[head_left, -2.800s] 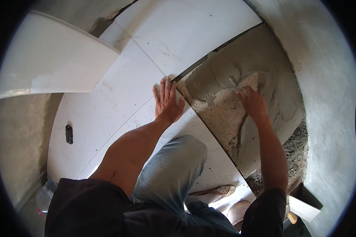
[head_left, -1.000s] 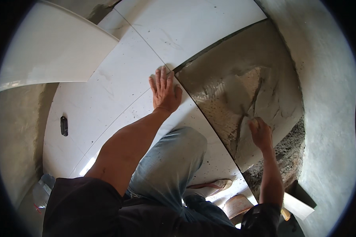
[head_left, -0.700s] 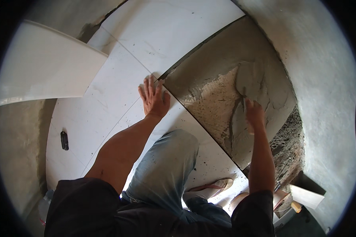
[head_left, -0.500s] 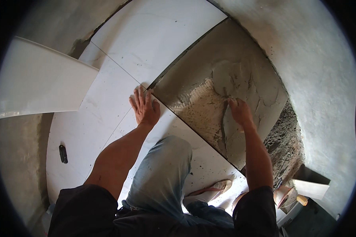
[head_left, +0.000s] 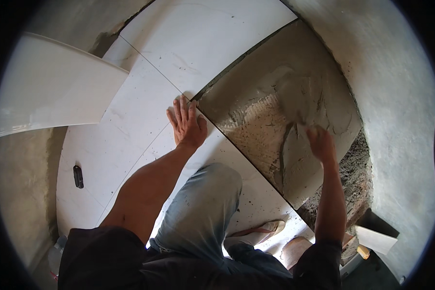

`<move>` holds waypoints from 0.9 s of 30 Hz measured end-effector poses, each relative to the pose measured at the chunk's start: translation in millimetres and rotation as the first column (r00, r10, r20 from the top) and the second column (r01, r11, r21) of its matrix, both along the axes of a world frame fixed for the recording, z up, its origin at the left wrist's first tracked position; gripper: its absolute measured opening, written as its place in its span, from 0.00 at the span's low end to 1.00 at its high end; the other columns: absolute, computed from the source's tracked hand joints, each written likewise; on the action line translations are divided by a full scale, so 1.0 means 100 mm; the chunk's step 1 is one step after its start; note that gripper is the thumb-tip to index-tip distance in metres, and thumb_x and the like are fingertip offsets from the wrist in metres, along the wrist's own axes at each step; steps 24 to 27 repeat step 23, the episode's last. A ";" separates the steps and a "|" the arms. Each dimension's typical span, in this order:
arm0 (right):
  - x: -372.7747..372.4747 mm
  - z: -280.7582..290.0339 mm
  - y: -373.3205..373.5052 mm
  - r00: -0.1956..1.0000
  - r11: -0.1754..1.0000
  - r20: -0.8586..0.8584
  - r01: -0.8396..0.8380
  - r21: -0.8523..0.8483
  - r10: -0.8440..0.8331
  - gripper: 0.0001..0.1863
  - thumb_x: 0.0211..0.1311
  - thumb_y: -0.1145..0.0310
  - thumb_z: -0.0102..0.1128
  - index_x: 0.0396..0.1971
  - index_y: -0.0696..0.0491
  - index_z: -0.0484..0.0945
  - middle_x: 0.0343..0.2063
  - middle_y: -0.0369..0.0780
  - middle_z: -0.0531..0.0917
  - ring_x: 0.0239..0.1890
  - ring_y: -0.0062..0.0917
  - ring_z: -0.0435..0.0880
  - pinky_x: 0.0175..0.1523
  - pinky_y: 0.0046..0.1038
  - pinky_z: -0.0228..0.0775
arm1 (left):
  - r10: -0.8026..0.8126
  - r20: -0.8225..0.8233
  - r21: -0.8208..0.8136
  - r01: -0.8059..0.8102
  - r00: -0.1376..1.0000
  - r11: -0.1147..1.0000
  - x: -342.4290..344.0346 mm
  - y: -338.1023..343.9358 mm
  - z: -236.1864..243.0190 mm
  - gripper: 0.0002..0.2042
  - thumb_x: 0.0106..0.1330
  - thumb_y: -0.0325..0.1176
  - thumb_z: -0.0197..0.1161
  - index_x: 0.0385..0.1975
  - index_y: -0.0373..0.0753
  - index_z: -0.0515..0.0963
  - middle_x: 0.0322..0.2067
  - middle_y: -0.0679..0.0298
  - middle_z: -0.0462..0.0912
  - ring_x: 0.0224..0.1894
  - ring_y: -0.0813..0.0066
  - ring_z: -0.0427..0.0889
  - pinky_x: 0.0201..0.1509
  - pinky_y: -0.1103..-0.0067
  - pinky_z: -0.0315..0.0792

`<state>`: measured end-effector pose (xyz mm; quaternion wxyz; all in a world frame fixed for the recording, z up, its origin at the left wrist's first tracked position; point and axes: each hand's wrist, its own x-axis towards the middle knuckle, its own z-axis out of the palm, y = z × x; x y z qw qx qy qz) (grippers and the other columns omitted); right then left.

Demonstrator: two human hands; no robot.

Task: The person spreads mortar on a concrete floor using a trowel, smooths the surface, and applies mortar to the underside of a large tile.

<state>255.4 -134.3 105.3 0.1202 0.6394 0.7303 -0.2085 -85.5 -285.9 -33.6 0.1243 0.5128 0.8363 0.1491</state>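
Observation:
My left hand rests flat with fingers spread on the white floor tiles, its fingertips close to the corner where the tiles meet the mortar. My right hand is closed around the handle of a trowel over the grey wet mortar. Motion and mortar of the same colour make the blade hard to pick out. Left of the trowel lies a paler, rough patch where the mortar is thin or absent. Ridges and smears mark the mortar around my right hand.
A loose white panel juts in from the left. On the tiles lies a small black tool. A grey wall bounds the mortar at right, with rough dark rubble beside it. A tile offcut stands at lower right.
My right hand has moved right and slightly down over the mortar with the trowel. The left hand stays planted on the tiles while the whole view shifts slightly.

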 end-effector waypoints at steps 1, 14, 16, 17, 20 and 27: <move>0.03 -0.07 0.16 0.993 0.993 -0.042 0.109 -0.034 -0.110 0.27 0.63 0.48 0.51 0.44 0.59 0.76 0.39 0.53 0.81 0.45 0.50 0.79 0.49 0.44 0.68 | 0.002 0.010 -0.001 -0.002 1.000 1.000 0.02 0.01 0.00 0.28 0.61 0.39 0.50 0.63 0.41 0.60 0.70 0.54 0.45 0.73 0.53 0.36 0.72 0.52 0.28; -1.13 -0.38 -0.55 0.936 0.968 -0.308 -0.217 -0.128 0.169 0.26 0.63 0.47 0.55 0.37 0.60 0.74 0.27 0.56 0.80 0.34 0.54 0.80 0.38 0.47 0.71 | 0.021 0.062 0.041 -0.023 0.998 0.999 -0.04 -0.03 0.03 0.29 0.63 0.36 0.47 0.65 0.37 0.55 0.70 0.54 0.46 0.73 0.53 0.38 0.72 0.53 0.28; -1.16 -0.36 -0.54 0.927 0.954 -0.291 -0.279 -0.108 0.238 0.25 0.63 0.47 0.54 0.37 0.58 0.75 0.26 0.55 0.80 0.34 0.53 0.80 0.39 0.47 0.71 | 0.021 0.062 0.049 -0.024 0.998 0.999 -0.06 -0.04 0.01 0.29 0.63 0.36 0.47 0.66 0.37 0.54 0.70 0.54 0.47 0.73 0.54 0.38 0.73 0.53 0.28; -1.16 -0.35 -0.52 0.914 0.938 -0.270 -0.336 -0.087 0.302 0.24 0.63 0.47 0.54 0.37 0.57 0.75 0.26 0.55 0.81 0.35 0.52 0.81 0.40 0.46 0.72 | 0.018 0.064 0.059 -0.021 0.998 0.998 -0.06 -0.03 0.00 0.29 0.64 0.36 0.47 0.66 0.36 0.54 0.69 0.54 0.47 0.73 0.54 0.38 0.73 0.54 0.28; -1.16 -0.28 -0.40 0.898 0.898 -0.099 -0.436 -0.067 0.429 0.25 0.63 0.45 0.53 0.39 0.55 0.76 0.28 0.53 0.82 0.36 0.48 0.82 0.41 0.44 0.73 | 0.020 0.063 0.069 -0.025 0.998 0.997 -0.03 -0.01 0.00 0.28 0.64 0.34 0.46 0.66 0.36 0.54 0.69 0.55 0.49 0.73 0.54 0.40 0.73 0.53 0.29; -1.13 -0.21 -0.20 0.872 0.852 -0.114 -0.490 -0.182 0.477 0.25 0.61 0.44 0.55 0.43 0.52 0.75 0.33 0.51 0.82 0.39 0.48 0.82 0.43 0.42 0.74 | 0.015 0.056 0.078 -0.019 0.998 0.997 -0.04 -0.01 0.00 0.29 0.64 0.33 0.45 0.66 0.37 0.52 0.69 0.56 0.49 0.73 0.53 0.40 0.73 0.52 0.30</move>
